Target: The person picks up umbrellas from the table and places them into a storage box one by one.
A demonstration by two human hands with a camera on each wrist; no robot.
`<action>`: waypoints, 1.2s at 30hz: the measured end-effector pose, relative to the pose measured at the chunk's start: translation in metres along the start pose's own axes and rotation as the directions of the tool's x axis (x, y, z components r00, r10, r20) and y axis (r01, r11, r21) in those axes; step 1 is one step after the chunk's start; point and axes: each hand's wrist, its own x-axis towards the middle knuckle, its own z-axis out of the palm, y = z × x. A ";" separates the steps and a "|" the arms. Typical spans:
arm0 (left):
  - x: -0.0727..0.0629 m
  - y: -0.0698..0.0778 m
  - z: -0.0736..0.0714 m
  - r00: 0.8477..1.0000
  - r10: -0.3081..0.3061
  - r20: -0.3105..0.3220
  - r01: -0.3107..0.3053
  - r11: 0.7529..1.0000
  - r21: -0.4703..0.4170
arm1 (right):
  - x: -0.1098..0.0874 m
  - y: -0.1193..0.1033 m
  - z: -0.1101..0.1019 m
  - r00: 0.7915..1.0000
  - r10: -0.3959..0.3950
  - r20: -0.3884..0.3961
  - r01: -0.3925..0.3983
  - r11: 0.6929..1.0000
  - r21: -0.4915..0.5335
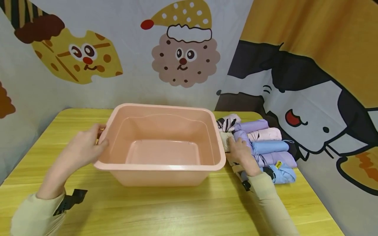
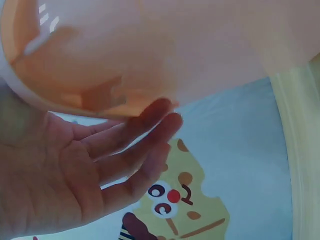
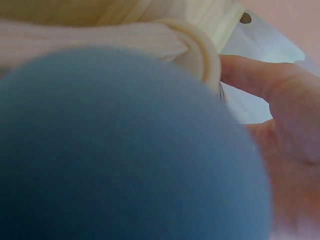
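A pink plastic basin (image 1: 163, 167) stands on the table with nothing inside it. My left hand (image 1: 84, 144) touches its left side at the rim; in the left wrist view the fingers (image 2: 145, 145) lie loosely extended below the rim, against the outer wall. On the basin's right, my right hand (image 1: 242, 152) is on a cream folded umbrella (image 1: 225, 141) among other rolled umbrellas. A digit meets its round cream end (image 3: 212, 65) in the right wrist view. There, a blurred blue rounded thing (image 3: 125, 150) hides much of the hand's hold.
Several folded umbrellas lie close together at the right: a blue one (image 1: 270, 147), purple ones (image 1: 251, 125), a pink one (image 1: 265, 134) and a light-blue one (image 1: 284, 173) with a yellow tag. A patterned cloth (image 1: 183, 95) hangs behind the wooden table (image 1: 165, 209).
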 end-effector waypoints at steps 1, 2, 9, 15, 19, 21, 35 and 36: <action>0.002 -0.001 -0.001 1.000 -0.008 0.005 0.008 1.000 -0.008 | 0.000 0.000 0.000 1.000 -0.005 -0.006 0.005 1.000 -0.004; 0.005 -0.003 -0.002 1.000 -0.015 0.007 0.016 1.000 -0.017 | 0.000 0.001 0.001 1.000 -0.010 -0.013 0.010 1.000 -0.006; 0.020 -0.014 0.000 1.000 0.001 -0.016 -0.001 1.000 -0.017 | -0.003 0.001 0.005 0.996 -0.073 -0.049 0.071 0.997 -0.037; 0.022 -0.012 0.004 1.000 0.024 -0.016 -0.024 1.000 -0.007 | -0.005 0.000 0.008 0.990 -0.127 -0.056 0.122 0.989 -0.080; 0.022 -0.008 0.004 1.000 0.023 -0.016 -0.023 1.000 -0.001 | -0.005 -0.001 0.008 0.981 -0.178 -0.072 0.170 0.980 -0.108; 0.022 -0.007 0.005 1.000 0.016 -0.016 -0.016 1.000 0.000 | -0.005 0.000 0.009 0.978 -0.195 -0.081 0.185 0.976 -0.116; 0.022 -0.005 0.005 1.000 -0.009 -0.014 0.009 1.000 -0.019 | 0.003 0.002 0.016 0.967 -0.199 -0.158 0.213 0.974 0.074; 0.022 -0.005 0.006 1.000 -0.009 -0.015 0.009 1.000 -0.019 | 0.003 0.002 0.017 0.966 -0.199 -0.167 0.213 0.974 0.074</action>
